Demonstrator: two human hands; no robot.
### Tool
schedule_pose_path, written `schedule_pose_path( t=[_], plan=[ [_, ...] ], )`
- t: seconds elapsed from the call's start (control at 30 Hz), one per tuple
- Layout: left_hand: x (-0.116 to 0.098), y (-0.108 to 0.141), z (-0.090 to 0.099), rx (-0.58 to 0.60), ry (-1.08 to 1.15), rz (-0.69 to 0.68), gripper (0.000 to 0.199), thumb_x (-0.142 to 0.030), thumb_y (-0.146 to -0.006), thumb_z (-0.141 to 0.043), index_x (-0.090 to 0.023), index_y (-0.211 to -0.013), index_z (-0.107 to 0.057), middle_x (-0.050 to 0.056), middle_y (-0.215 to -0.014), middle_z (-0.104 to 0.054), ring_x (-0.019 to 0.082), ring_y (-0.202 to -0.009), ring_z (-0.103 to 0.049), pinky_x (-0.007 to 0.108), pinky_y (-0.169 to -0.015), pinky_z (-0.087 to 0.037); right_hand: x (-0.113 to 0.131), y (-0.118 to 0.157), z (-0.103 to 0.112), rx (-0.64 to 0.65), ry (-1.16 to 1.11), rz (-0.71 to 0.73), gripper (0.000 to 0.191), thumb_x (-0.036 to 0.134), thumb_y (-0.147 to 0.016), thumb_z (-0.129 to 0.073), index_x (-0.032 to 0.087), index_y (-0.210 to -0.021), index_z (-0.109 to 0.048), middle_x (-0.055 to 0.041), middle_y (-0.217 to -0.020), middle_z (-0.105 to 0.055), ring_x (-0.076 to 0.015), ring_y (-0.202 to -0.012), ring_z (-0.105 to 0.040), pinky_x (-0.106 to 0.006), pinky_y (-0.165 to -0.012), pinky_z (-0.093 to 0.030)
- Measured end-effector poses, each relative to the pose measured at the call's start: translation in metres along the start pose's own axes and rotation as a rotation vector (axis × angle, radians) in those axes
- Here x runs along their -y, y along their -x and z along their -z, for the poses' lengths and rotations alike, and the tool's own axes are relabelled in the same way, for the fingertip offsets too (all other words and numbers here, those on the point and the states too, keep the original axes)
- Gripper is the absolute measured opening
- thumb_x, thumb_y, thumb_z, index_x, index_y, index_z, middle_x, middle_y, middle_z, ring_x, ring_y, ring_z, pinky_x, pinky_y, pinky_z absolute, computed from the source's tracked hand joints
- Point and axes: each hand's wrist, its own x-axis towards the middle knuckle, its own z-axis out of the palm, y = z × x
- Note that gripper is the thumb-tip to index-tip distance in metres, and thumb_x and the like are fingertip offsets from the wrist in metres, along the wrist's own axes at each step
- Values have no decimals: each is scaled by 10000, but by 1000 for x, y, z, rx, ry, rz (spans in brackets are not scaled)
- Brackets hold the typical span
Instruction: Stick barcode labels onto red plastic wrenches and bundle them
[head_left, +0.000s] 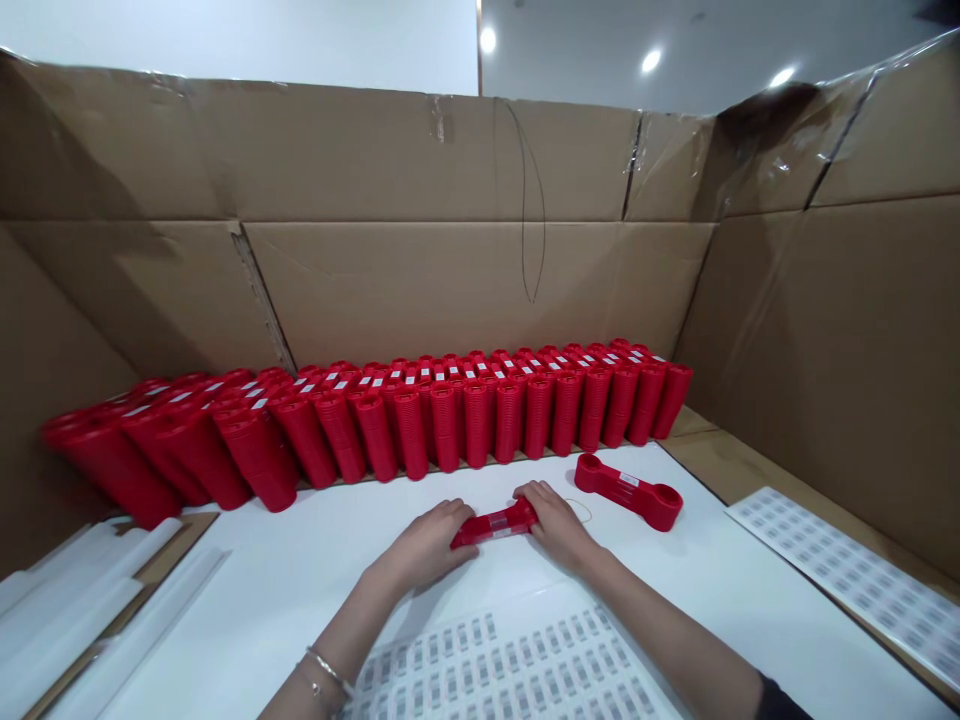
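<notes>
**Item 1:** red plastic bar point(491, 527), moulded, dumbbell-shaped, with a small white label point(497, 521) at mid-length. Held low over a white tabletop point(247, 630), slanting up toward 2 o'clock. Gripped by both hands: left hand point(424, 545) curled over the end at 8 o'clock, right hand point(556, 524) over the end at 2 o'clock.

**Item 2:** second red plastic bar point(628, 492), same form, with a round cup at each end and a white label point(628, 481) at mid-length. Lies flat on the tabletop at 2 o'clock from Item 1, just beside the right hand, untouched, angled toward 4 o'clock.
</notes>
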Motion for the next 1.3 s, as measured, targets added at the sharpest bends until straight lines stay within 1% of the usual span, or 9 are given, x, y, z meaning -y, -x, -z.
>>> schedule_pose_path(
  t=[0.27,0.4,0.47,0.6,0.73,0.9,1.13,1.23,1.3],
  plan=[
    [17,-2,-3,-129,-35,-10,152,-238,-829,-462,-187,-962,-514,32,-981,-527,196,-915,-490,290,-750,-383,13,7,13,71,41,192,514,196,-727,-589,210,-1223,-455,-34,-1137,-506,-170,-1049,-426,-286,-911,-340],
    [7,-4,-3,-119,-47,-20,151,-267,-831,-499,-195,-962,-520,25,-968,-543,200,-898,-498,294,-734,-374,25,1,11,34,153,204,349,316,-834,-547,210,-1165,-521,-32,-1101,-551,-177,-1054,-442,-324,-947,-289],
    [-3,-4,-5,-116,-70,-26,144,-280,-839,-494,-187,-946,-517,31,-964,-548,205,-884,-499,298,-719,-370,30,-2,6,46,218,213,237,264,-889,-461,192,-1087,-569,-33,-999,-590,-159,-978,-481,-330,-946,-271],
    [-18,-4,-6,-109,-90,-49,129,-273,-847,-482,-169,-916,-511,46,-963,-547,207,-874,-495,298,-714,-365,34,-3,-2,66,295,248,237,81,-835,-416,154,-948,-610,-38,-827,-598,-122,-821,-511,-316,-914,-265],
    [-21,-3,-1,-110,-50,-51,129,-238,-820,-503,-163,-923,-519,45,-956,-546,201,-871,-494,294,-722,-370,33,-3,2,33,283,222,253,82,-825,-432,176,-957,-626,-31,-806,-608,-118,-791,-516,-317,-891,-258],
    [-13,-2,8,-74,90,-27,169,-237,-793,-522,-168,-945,-552,34,-942,-560,190,-877,-515,281,-756,-380,34,-6,22,133,200,208,223,280,-887,-483,228,-1056,-618,-31,-945,-636,-151,-919,-525,-309,-885,-265],
    [-12,-3,7,-36,141,-6,222,-265,-773,-529,-177,-973,-569,27,-959,-568,191,-903,-523,275,-785,-381,30,-6,19,161,231,132,240,93,-826,-462,187,-921,-662,-35,-877,-642,-143,-885,-526,-304,-892,-270],
    [-9,-3,4,-21,159,10,230,-273,-770,-523,-184,-976,-574,25,-964,-571,189,-903,-525,272,-785,-382,29,-6,18,192,197,115,213,199,-853,-492,214,-989,-655,-27,-928,-640,-150,-927,-533,-300,-904,-292],
    [-5,-3,3,-19,181,15,253,-282,-773,-516,-189,-1002,-572,27,-980,-572,191,-906,-527,274,-789,-383,27,-7,26,232,143,99,326,355,-809,-584,223,-1105,-616,-32,-1061,-611,-173,-1021,-515,-292,-921,-319]
  ],
)
